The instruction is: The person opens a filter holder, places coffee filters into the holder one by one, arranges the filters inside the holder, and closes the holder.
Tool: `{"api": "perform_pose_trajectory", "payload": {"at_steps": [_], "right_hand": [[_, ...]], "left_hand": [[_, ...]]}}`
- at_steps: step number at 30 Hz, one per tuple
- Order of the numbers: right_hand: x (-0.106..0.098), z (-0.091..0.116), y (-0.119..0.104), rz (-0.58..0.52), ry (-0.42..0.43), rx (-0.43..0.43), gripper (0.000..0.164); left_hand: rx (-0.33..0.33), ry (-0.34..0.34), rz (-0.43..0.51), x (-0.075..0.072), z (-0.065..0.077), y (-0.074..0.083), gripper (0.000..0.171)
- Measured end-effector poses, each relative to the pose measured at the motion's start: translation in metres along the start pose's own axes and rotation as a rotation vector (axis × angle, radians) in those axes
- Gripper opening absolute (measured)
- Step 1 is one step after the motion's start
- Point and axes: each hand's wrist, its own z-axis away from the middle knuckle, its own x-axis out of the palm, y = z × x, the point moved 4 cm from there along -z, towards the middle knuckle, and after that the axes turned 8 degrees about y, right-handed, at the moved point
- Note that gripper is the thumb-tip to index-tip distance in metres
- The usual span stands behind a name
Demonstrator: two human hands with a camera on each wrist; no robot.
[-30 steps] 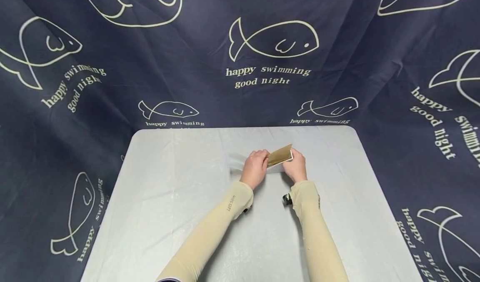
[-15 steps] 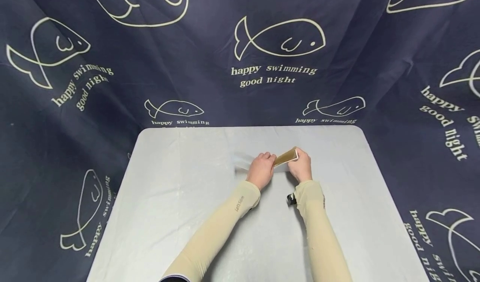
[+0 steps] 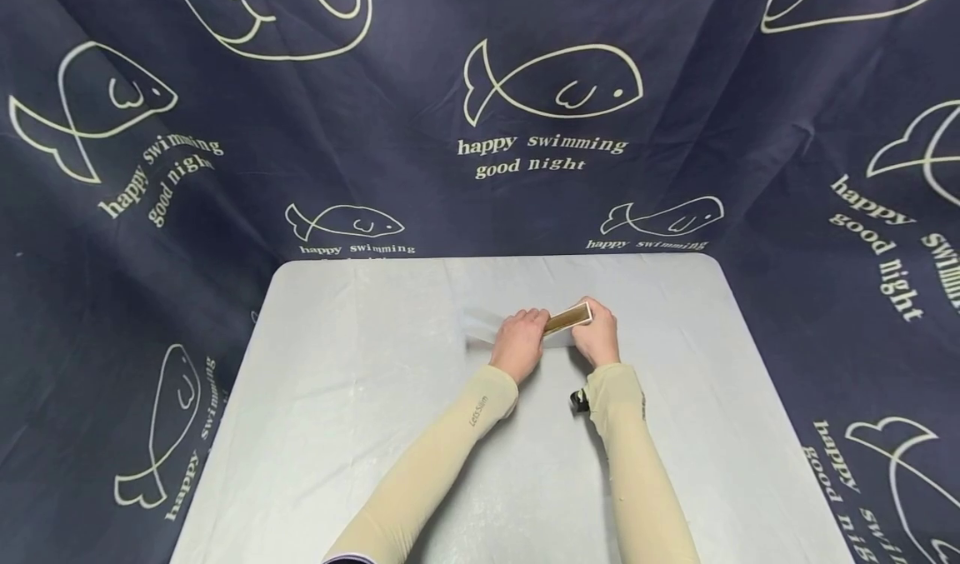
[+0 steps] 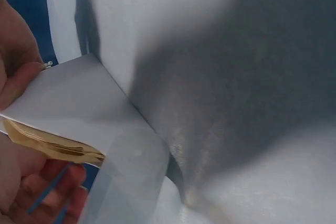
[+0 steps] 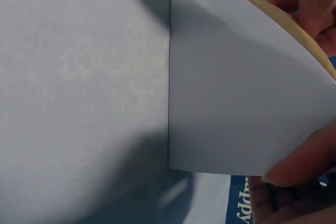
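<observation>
A flat white case with a finely ribbed face is tilted over the table, folded brown paper showing along its opening. From the head, the brown paper appears framed by a thin white rim. My right hand pinches the right end, thumb on the white face and fingers behind. Curled over the left part is my left hand; its fingers show under the brown edge in the left wrist view. A translucent plastic piece overlaps the white face there and reaches left of my left hand.
A pale grey cloth-covered table lies under both arms. Dark blue curtains printed with fish and words stand behind it and at both sides. Beige sleeves cover my forearms, and a small black wrist device sits at the right wrist.
The brown paper's raised right corner has gone down within the white rim, and the case's end now looks narrower. My left hand stays over the left part; the right keeps its grip.
</observation>
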Motion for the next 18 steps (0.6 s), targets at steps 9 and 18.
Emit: {"api": "perform_pose_trajectory", "payload": {"at_steps": [9,18], "right_hand": [[0.0008,0.0014,-0.0026,-0.010,-0.008,0.009,0.034],[-0.0022,0.0025,-0.0019,-0.012,-0.016,0.008,0.035]], "left_hand": [[0.012,0.007,-0.038,0.0005,0.0023,0.0006,0.021],[0.027,0.075,-0.039,-0.0092,0.0072,0.0039,0.014]]}}
